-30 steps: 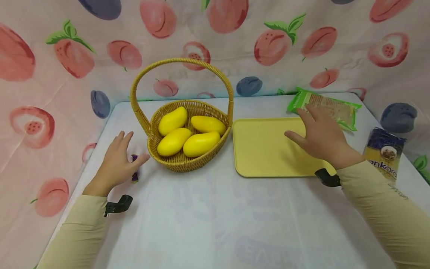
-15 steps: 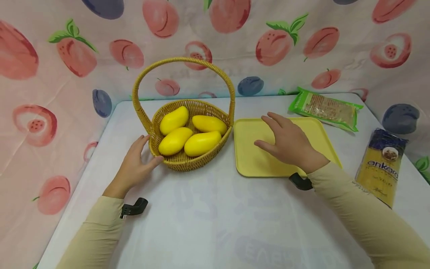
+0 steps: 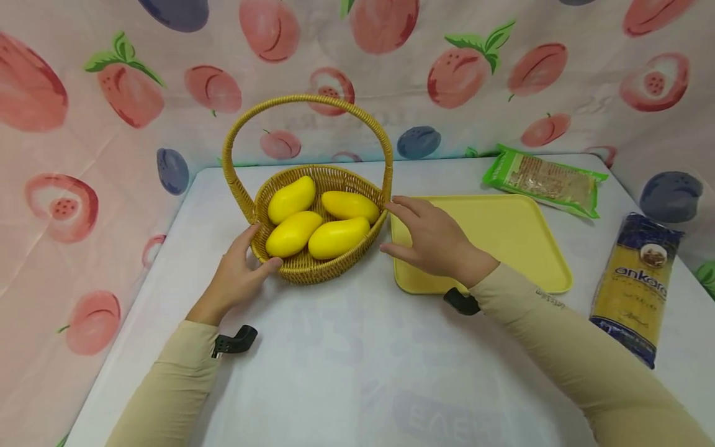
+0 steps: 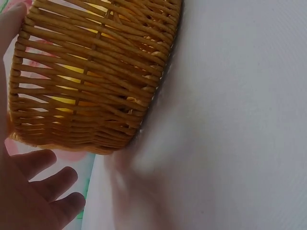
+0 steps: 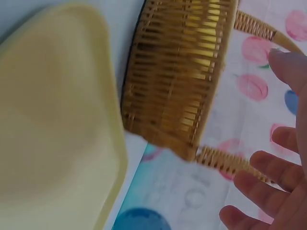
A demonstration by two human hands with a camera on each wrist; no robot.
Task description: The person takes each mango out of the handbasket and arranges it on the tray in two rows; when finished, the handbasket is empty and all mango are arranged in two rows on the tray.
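Note:
A wicker basket (image 3: 313,273) with a tall hooped handle (image 3: 307,99) stands left of centre. Several yellow mangoes (image 3: 337,238) lie inside it. At the basket's left side is my left hand (image 3: 231,279), fingers spread, with thumb and fingertips right at the rim; the left wrist view shows the thumb by the rim and the other fingers (image 4: 55,184) loosely extended past the woven wall. My right hand (image 3: 432,239) hovers over the tray's left part, its fingertips close to the basket's right rim. In the right wrist view its fingers (image 5: 261,191) are spread and hold nothing.
A yellow tray (image 3: 503,230) lies right of the basket. Behind it is a green-edged clear packet (image 3: 544,180), and at the far right a blue and yellow "ankara" packet (image 3: 637,279). A fruit-print cloth (image 3: 357,136) hangs behind the white table (image 3: 346,360).
Both hands have come in towards the basket: the left one rightwards to its rim, the right one leftwards across the tray. A small purple wrapped item seen earlier is now hidden by the left hand.

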